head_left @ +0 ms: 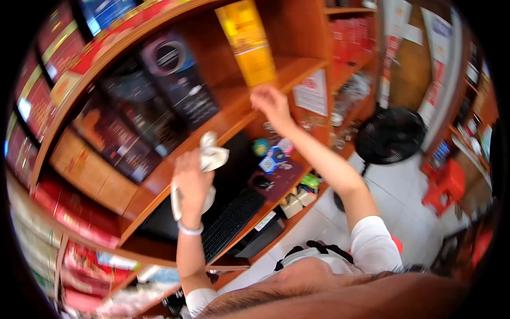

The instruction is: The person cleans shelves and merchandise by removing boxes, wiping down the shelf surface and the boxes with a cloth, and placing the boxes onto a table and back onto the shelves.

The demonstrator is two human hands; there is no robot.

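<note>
A tall yellow box (247,42) stands tilted in view on the wooden shelf (303,66). My right hand (272,106) is at its lower end, fingers bent; blur hides whether they grip it. A white cloth (213,154) is bunched in my left hand (192,178), in front of the shelf's edge, with part of it hanging below the palm. Left of the yellow box, dark boxes (178,80) line the same shelf.
Below the shelf are a black keyboard (234,220), a mouse (262,182) and small packets (273,159). A black fan (390,135) and a red stool (446,186) stand on the tiled floor (390,196). A paper notice (311,93) hangs beside the shelf.
</note>
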